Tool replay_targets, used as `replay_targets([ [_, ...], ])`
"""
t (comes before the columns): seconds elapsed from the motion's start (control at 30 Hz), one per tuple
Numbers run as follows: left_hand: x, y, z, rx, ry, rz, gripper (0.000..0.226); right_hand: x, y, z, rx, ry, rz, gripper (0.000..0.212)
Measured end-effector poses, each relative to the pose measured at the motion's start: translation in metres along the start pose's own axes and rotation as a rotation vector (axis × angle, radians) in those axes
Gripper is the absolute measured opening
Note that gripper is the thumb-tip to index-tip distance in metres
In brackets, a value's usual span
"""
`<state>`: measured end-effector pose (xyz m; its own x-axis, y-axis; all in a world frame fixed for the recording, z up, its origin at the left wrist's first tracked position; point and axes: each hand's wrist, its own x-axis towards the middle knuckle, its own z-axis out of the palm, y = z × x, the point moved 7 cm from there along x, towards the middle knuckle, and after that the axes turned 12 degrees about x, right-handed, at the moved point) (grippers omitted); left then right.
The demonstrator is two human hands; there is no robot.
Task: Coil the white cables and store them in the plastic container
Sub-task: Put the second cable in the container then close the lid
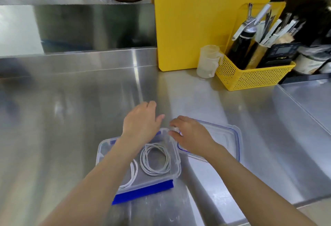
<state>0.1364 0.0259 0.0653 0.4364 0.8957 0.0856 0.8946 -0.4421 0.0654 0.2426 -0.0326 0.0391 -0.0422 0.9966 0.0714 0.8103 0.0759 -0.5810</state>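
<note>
A person's two bare hands hover over an open clear plastic container (pixel 176 156) near the front edge of a steel table (pixel 71 109). Two coiled white cables lie inside it: one coil (pixel 155 160) in the middle, another (pixel 131 175) partly hidden under the left forearm. The left hand (pixel 141 121) is over the container's far rim, fingers loosely apart and empty. The right hand (pixel 191 134) rests on the lid (pixel 225 136) just right of the container; whether its fingers pinch anything cannot be told. At the table's far right corner stand a yellow board (pixel 193 21), cup (pixel 208 61) and basket (pixel 250 77).
</note>
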Motion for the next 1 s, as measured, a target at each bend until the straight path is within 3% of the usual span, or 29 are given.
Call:
replay_targets([
  [0.17,0.019,0.063,0.051,0.213,-0.105,0.058,0.052,-0.022,0.071,-0.024,-0.072,0.156,0.196,0.047],
  [0.27,0.026,0.089,0.077,0.253,-0.251,0.029,0.061,-0.047,0.126,-0.031,-0.149,0.151,0.508,0.067],
  [0.33,0.032,0.096,0.096,0.204,-0.410,-0.047,0.068,-0.066,0.158,-0.034,-0.104,0.115,0.729,0.075],
  [0.43,0.029,0.106,0.113,-0.053,-0.605,-0.168,0.076,-0.086,0.191,-0.027,0.201,0.105,0.967,0.082],
  [0.5,0.028,0.110,0.113,-0.248,-0.594,-0.254,0.082,-0.087,0.195,-0.025,0.498,0.180,0.957,0.085],
  [0.63,0.025,0.101,0.095,-0.812,-0.560,-0.578,0.104,-0.086,0.186,-0.051,1.029,0.540,0.857,0.077],
  [0.7,0.025,0.097,0.080,-1.240,-0.487,-0.711,0.095,-0.083,0.181,-0.062,1.234,0.669,0.846,0.060],
  [0.77,0.027,0.085,0.067,-1.535,-0.416,-0.817,0.080,-0.074,0.173,-0.069,1.514,0.760,0.788,0.027],
  [0.83,0.029,0.071,0.053,-1.636,-0.351,-0.820,0.062,-0.065,0.163,-0.074,1.699,0.845,0.716,0.022],
  [0.9,0.026,0.061,0.035,-1.671,-0.272,-0.779,0.030,-0.056,0.151,-0.076,1.720,0.835,0.665,0.008],
  [0.97,0.026,0.038,0.032,-1.686,-0.219,-0.766,0.012,-0.046,0.132,-0.077,1.710,0.769,0.594,0.034],
  [1.0,0.023,0.028,0.029,-1.691,-0.212,-0.741,0.029,-0.041,0.122,-0.075,1.750,0.709,0.575,0.043],
])
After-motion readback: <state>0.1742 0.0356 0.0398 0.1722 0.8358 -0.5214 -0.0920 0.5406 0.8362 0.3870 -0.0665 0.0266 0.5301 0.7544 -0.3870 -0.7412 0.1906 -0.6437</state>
